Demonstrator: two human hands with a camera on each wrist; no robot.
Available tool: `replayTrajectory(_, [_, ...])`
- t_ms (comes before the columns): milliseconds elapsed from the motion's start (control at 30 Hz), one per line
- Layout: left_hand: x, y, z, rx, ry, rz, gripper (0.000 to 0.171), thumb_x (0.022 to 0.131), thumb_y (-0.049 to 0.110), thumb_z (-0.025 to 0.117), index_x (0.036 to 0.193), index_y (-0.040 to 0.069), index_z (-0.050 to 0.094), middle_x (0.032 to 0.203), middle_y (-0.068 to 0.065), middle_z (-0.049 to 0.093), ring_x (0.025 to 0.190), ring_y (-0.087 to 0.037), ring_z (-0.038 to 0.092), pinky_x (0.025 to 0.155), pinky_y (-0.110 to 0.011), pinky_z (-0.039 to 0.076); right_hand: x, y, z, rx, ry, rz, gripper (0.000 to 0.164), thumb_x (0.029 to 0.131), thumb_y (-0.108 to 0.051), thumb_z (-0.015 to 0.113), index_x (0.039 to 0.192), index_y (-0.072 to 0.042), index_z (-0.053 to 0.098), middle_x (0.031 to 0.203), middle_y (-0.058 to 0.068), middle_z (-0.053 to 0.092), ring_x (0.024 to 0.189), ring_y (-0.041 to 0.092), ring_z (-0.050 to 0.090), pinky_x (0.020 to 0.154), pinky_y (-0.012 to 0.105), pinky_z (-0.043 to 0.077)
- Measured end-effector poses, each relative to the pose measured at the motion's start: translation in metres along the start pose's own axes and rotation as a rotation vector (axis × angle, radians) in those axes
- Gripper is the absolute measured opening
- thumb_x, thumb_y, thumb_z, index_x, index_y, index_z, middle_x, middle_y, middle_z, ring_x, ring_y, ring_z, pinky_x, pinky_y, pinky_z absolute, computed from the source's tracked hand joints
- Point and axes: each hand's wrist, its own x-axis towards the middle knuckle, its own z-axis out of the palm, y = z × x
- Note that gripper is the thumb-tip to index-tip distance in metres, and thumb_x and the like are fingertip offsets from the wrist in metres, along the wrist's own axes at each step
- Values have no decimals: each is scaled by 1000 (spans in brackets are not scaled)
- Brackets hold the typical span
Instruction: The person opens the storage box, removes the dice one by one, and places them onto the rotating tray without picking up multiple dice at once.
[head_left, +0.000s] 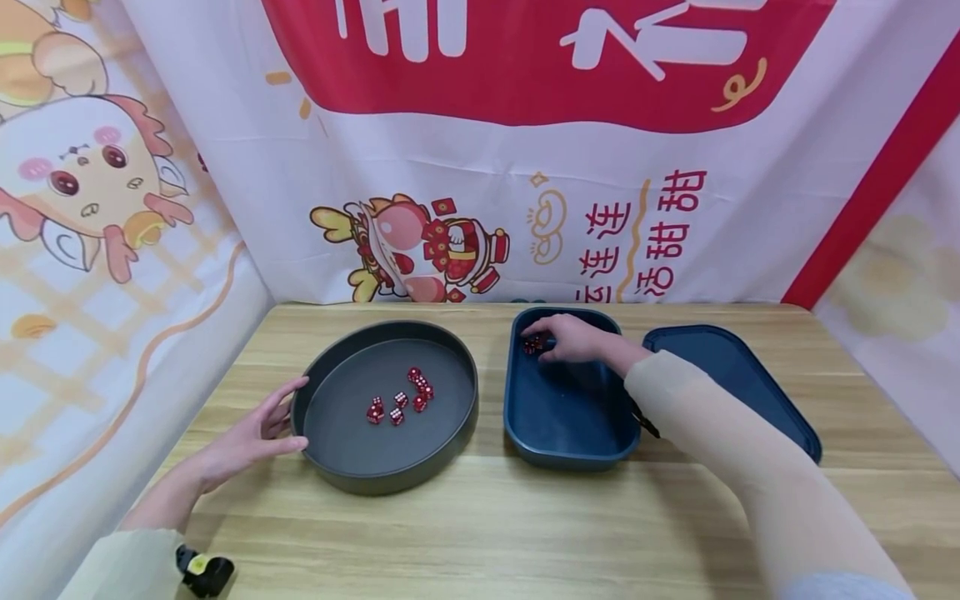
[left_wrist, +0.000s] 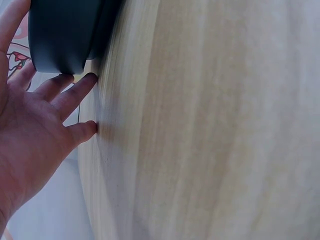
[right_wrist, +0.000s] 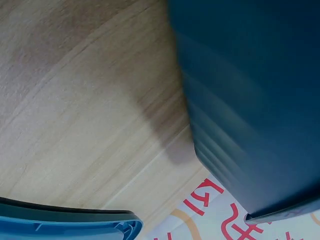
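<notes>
My left hand (head_left: 247, 437) is spread at the left side of a round dark grey pan (head_left: 352, 477), its fingertips and thumb right at the wall. In the left wrist view the fingers of that hand (left_wrist: 45, 120) are apart and fairly straight beside the pan (left_wrist: 62, 37). Several red dice (head_left: 418, 383) with white pips lie on the pan's floor. My right hand (head_left: 577, 339) reaches down into a deep blue rectangular box (head_left: 573, 460). There its fingers and thumb curve around several red dice (head_left: 533, 344) near the far left corner, partly hiding them. The right wrist view shows the box's outer wall (right_wrist: 235, 110), with the hand itself hidden.
A flat blue lid (head_left: 731, 371) lies on the wooden table (head_left: 450, 542) right of the box, under the right forearm. Printed cloth (head_left: 525, 150) hangs behind the table. A patterned cloth (head_left: 82, 275) runs along the left side.
</notes>
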Motion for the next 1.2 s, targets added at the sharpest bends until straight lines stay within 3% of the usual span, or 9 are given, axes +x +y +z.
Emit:
replayTrajectory(133, [1, 1, 0, 0, 2, -3, 85, 94, 12, 65, 156, 11, 8, 153, -37, 8, 136, -56, 16, 101, -65, 26, -3, -2, 0, 3, -29, -3, 49, 89, -9, 70, 135, -7, 57, 135, 14, 55, 121, 28, 52, 102, 48, 39])
replayTrajectory(467, [1, -1, 0, 9, 5, -2, 85, 93, 12, 66, 156, 11, 8, 152, -38, 11, 136, -55, 19, 100, -64, 28, -5, 1, 6, 68, -74, -25, 31, 90, -4, 67, 121, -6, 67, 107, 5, 65, 92, 16, 60, 84, 36, 51])
replayTrajectory(667, [1, -1, 0, 8, 5, -4, 85, 93, 12, 66, 156, 11, 8, 152, -37, 10, 136, -55, 18, 101, -64, 28, -6, 3, 10, 71, -67, -19, 21, 90, -3, 67, 110, -9, 71, 103, 2, 65, 87, 16, 59, 81, 34, 51])
replayTrajectory(867, [0, -1, 0, 12, 3, -8, 86, 94, 13, 66, 156, 13, 7, 152, -37, 9, 136, -56, 18, 101, -65, 27, -10, 2, 10, 76, -60, -9, 20, 90, -4, 67, 109, -11, 71, 103, 1, 65, 85, 15, 60, 78, 32, 51])
replayTrajectory(1200, [-1, -1, 0, 5, 5, -15, 86, 94, 13, 65, 157, 14, 6, 153, -37, 8, 136, -57, 15, 101, -68, 25, -17, -9, -7, 91, 22, -49, 20, 89, -7, 69, 109, -5, 71, 96, 0, 67, 84, 15, 61, 76, 33, 52])
